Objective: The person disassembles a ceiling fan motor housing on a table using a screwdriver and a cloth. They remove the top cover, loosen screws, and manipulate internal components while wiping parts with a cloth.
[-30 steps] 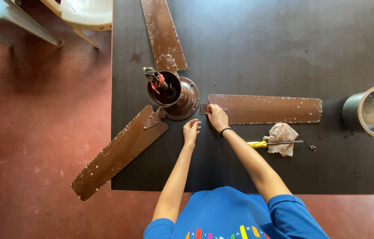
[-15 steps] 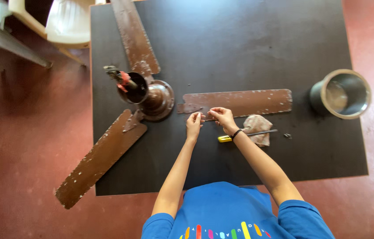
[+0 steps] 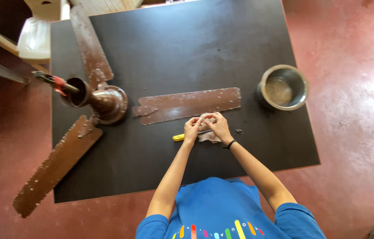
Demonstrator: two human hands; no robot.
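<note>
My left hand (image 3: 192, 128) and my right hand (image 3: 218, 125) meet fingertip to fingertip at the table's front middle. Together they pinch a pale fold of a brownish cloth (image 3: 207, 137) that lies under them. A yellow-handled screwdriver (image 3: 179, 137) pokes out to the left of the cloth. Just beyond my hands lies a loose brown fan blade (image 3: 187, 105), dusty and speckled, apart from the fan motor (image 3: 107, 102). The motor stands at the left with two blades, one (image 3: 58, 163) jutting over the table's near-left edge and one (image 3: 88, 42) pointing away.
A steel pot (image 3: 283, 86) stands at the right of the dark table (image 3: 187, 40). A small dark screw (image 3: 239, 131) lies right of my right hand. White plastic chairs (image 3: 34, 40) stand at the far left. Red floor surrounds the table.
Both hands left the blade's root near the motor and moved right to the cloth, where they now pinch it. The view has shifted, so the fan sits further left.
</note>
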